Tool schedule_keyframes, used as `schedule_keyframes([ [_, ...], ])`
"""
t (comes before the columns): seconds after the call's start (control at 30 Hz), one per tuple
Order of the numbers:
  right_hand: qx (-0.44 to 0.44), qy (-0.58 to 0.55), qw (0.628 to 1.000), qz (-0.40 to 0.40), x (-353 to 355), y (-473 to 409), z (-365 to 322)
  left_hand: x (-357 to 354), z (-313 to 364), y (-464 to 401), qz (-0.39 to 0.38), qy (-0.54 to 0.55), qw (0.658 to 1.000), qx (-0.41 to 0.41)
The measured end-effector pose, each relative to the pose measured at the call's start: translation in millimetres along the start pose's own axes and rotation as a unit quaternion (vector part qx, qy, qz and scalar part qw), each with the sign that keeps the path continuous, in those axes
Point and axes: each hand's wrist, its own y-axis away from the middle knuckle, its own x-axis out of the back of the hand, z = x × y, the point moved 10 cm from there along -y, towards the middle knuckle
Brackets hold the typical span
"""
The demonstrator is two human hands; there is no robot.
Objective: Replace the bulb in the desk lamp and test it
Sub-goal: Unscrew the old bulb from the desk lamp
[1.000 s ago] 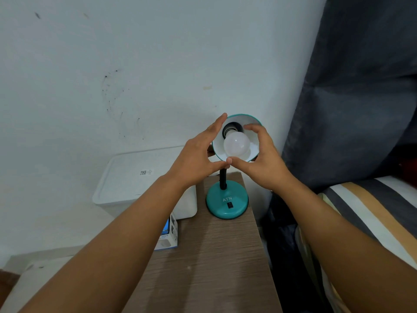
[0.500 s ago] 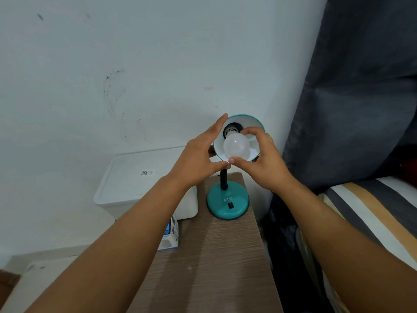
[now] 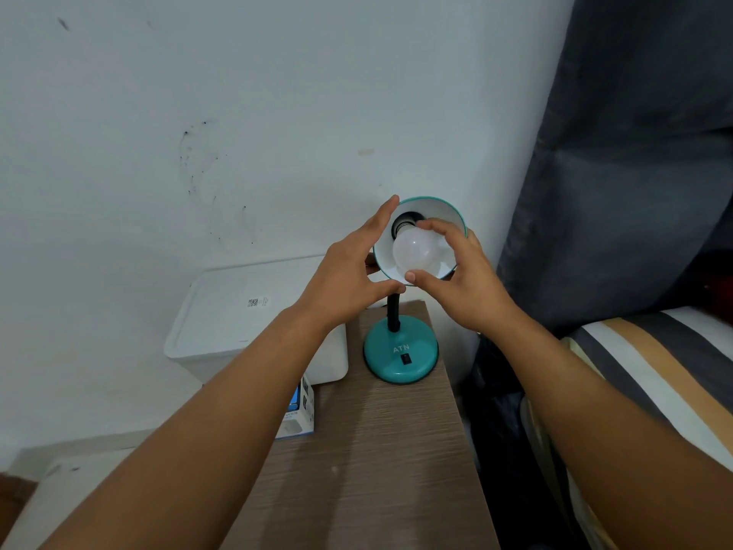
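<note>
Gripping the frosted white globe bulb (image 3: pixel 416 252) seated in the teal metal lamp shade (image 3: pixel 444 210), the right hand (image 3: pixel 462 277) pinched it while the left hand (image 3: pixel 349 279) cupped the shade's rim; cross-threading or toppling the round teal base (image 3: pixel 400 357) seemed possible under uneven twisting.

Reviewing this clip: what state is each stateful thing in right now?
Bulb: unlit, in the socket, gripped.
Lamp: upright, shade tilted toward the camera.
Right hand: fingers around the bulb.
Left hand: steadying the shade's rim.
White box: lid closed.
</note>
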Motion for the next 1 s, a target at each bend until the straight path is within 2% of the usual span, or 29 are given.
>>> schedule_keyframes([
  [0.1, 0.007, -0.037, 0.998, -0.048, -5.8, 1.1, -2.4, 1.6, -0.7, 1.0, 0.001, -0.003, 1.0, -0.001],
  [0.17, 0.013, -0.054, 0.997, -0.052, -6.0, 1.5, -2.9, 1.2, -0.7, 1.8, 0.0, 0.002, 1.0, -0.002],
  [0.47, -0.005, 0.02, 0.999, 0.043, 4.3, 2.2, 2.2, -1.3, 0.9, 0.9, -0.001, 0.01, 1.0, 0.002],
  [0.7, 0.011, -0.039, 0.999, -0.02, -1.2, 3.8, -1.5, -1.2, -0.9, 1.4, -0.002, 0.016, 1.0, 0.003],
  [0.8, 0.024, -0.021, 0.999, -0.008, 0.5, 3.4, -3.0, -1.2, 0.4, 1.4, -0.001, 0.013, 1.0, 0.002],
  [0.93, -0.013, 0.011, 0.999, 0.034, 4.0, 2.0, 4.3, -1.9, 1.6, 1.5, -0.003, 0.01, 1.0, 0.003],
  [1.0, -0.003, 0.012, 0.999, 0.039, 4.7, 1.7, 2.4, -1.6, 1.0, 1.4, -0.002, 0.011, 1.0, 0.005],
])
